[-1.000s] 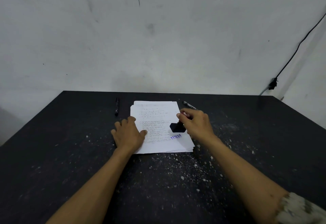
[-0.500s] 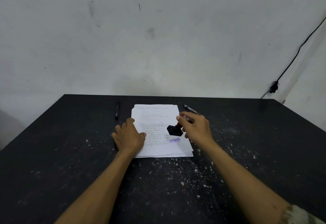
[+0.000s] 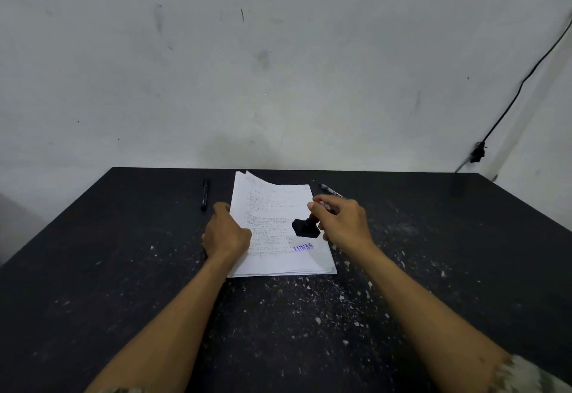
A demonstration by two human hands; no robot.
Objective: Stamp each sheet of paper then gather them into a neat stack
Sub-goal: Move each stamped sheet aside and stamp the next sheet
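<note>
1. The stack of paper sheets (image 3: pixel 278 228) lies between the two hands on the black table (image 3: pixel 123 269); the top sheet bears a purple stamp mark (image 3: pixel 304 248).
2. The right hand (image 3: pixel 342 222) pinches the rubber stamp (image 3: pixel 305 227) by its handle, its head tilted, above the sheet.
3. The left hand (image 3: pixel 226 233) curls around the top sheet's left edge, whose far corner lifts.
4. Thin paper looks light, floppy, crease-prone; best taken at an edge.

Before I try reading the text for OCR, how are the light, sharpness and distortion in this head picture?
Head view: dim, even light, no glare on the top sheet; its small lines are too soft to read, though the purple stamp mark stands out; wide-angle bend curves the wall cable; the right hand holding the stamp covers some of the sheet.
</note>
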